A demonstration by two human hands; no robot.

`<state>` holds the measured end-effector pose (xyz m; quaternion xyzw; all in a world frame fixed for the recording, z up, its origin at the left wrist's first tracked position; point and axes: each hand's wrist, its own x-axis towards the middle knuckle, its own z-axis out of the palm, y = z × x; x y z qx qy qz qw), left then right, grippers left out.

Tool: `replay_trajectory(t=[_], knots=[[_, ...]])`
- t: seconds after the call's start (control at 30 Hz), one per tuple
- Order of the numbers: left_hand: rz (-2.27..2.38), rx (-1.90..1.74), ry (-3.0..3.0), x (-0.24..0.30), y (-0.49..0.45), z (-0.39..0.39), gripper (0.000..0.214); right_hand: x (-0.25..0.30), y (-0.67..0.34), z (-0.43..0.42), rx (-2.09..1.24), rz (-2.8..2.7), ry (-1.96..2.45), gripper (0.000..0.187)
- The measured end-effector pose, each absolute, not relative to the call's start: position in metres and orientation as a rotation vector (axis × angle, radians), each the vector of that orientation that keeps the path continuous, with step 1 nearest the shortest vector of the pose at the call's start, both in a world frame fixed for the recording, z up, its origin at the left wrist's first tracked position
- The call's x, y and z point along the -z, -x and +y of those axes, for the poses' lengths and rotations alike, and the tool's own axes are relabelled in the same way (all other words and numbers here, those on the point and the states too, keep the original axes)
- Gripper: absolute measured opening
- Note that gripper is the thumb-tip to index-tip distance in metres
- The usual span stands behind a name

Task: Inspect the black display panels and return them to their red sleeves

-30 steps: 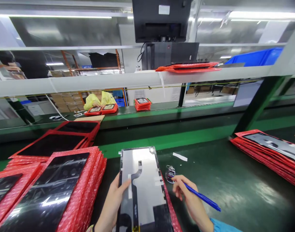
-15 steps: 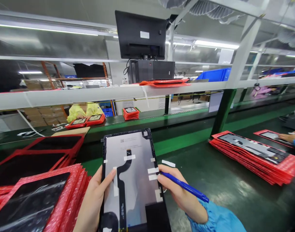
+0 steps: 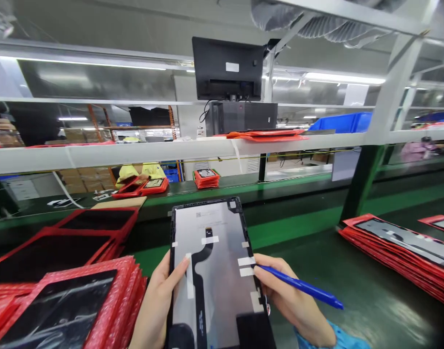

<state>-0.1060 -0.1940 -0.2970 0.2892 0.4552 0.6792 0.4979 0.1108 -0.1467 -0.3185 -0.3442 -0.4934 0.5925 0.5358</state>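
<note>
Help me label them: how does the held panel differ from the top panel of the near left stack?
The held panel shows a silvery back with a black flex cable and white tape; the stack panel shows a dark glossy face. The held panel is bare and tilted up; the stack panel lies flat in red bubble wrap. Both are flat rectangles.

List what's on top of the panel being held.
Black flex cable, white tape strips, left hand thumb, tip of the blue pen in the right hand. Anything beneath the panel is covered.
</note>
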Motion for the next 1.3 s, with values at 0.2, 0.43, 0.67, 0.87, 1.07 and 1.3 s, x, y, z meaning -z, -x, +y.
replay_trajectory(t=[0.2,0.43,0.67,0.87,1.07,1.3], knots=[[1.060,-1.650,-0.770,0.298,0.107,-0.191,0.049,0.317,-0.104,-0.142,-1.518,-1.017,0.790,0.039],[1.157,-1.772,-0.887,0.299,0.113,-0.193,0.044,0.307,-0.108,-0.143,-1.357,-1.318,0.724,0.035],[1.250,-1.828,-0.877,0.302,0.118,-0.198,0.050,0.300,-0.107,-0.158,-1.291,-1.297,0.618,0.023],[1.118,-1.766,-0.766,0.295,0.113,-0.197,0.047,0.302,-0.107,-0.165,-1.297,-1.257,0.478,0.018],[1.065,-1.725,-0.739,0.291,0.109,-0.198,0.044,0.301,-0.114,-0.173,-1.140,-1.378,0.513,0.015],[1.115,-1.666,-0.849,0.294,0.101,-0.201,0.040,0.317,-0.094,-0.184,-0.389,-2.201,0.405,0.023]])
